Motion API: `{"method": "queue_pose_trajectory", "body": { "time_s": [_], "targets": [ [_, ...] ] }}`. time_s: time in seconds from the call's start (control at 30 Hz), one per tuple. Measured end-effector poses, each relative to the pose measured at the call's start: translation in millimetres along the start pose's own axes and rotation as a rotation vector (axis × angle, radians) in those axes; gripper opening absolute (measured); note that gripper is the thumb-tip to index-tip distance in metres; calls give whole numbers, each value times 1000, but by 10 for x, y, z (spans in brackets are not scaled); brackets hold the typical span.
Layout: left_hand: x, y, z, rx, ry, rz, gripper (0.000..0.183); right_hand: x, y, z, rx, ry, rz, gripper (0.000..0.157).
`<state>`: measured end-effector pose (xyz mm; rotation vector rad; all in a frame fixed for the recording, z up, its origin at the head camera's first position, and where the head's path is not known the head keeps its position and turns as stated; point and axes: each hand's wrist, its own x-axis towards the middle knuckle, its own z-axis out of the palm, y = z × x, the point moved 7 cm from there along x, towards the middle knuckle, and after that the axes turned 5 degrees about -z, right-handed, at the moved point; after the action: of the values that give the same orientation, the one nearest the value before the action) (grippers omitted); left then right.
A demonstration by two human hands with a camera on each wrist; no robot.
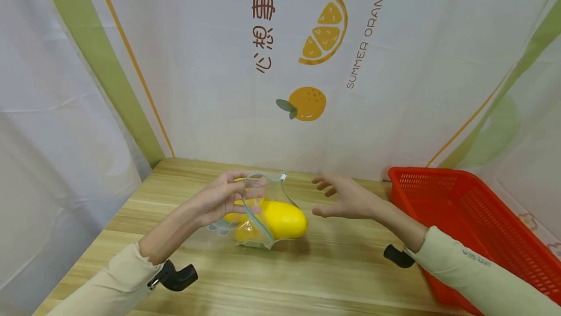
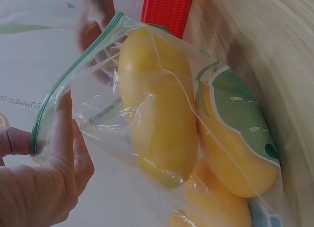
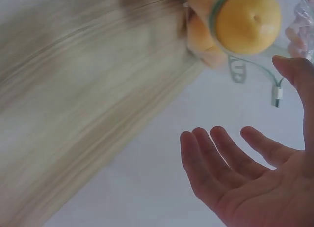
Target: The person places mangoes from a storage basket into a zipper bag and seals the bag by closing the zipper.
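Observation:
A clear zip bag (image 1: 258,244) with a green seal lies on the wooden table, its mouth spread apart. Inside are several smooth yellow oblong fruits, mango-like in shape; the topmost fruit (image 1: 287,219) has its end at the mouth. My left hand (image 1: 221,199) pinches the bag's rim, with the thumb (image 2: 14,141) on one side of the seal and fingers on the other. To the right of the mouth, my right hand (image 1: 348,198) is held in the air with fingers spread and nothing in it. A white slider (image 3: 277,93) sits on the seal.
A red plastic basket (image 1: 416,175) stands at the table's right side, beside my right forearm. Behind the wooden table (image 1: 350,277) hangs a white curtain (image 1: 210,87) with orange prints. More curtain hangs at the left and right.

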<state>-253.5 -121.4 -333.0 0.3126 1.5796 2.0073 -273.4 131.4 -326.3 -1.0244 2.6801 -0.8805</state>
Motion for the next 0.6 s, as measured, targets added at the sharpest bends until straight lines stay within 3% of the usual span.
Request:
{"method": "queue_pose_trajectory", "body": {
  "time_s": [0.2, 0.43, 0.6],
  "targets": [
    [23, 52, 8, 17, 11, 7, 53, -77, 136, 28, 7, -16, 14, 62],
    [25, 256, 30, -17, 13, 67, 57, -125, 209, 31, 40, -26, -5, 55],
    [16, 264, 58, -26, 4, 51, 56, -128, 241, 18, 36, -19, -5, 53]
  ]
}}
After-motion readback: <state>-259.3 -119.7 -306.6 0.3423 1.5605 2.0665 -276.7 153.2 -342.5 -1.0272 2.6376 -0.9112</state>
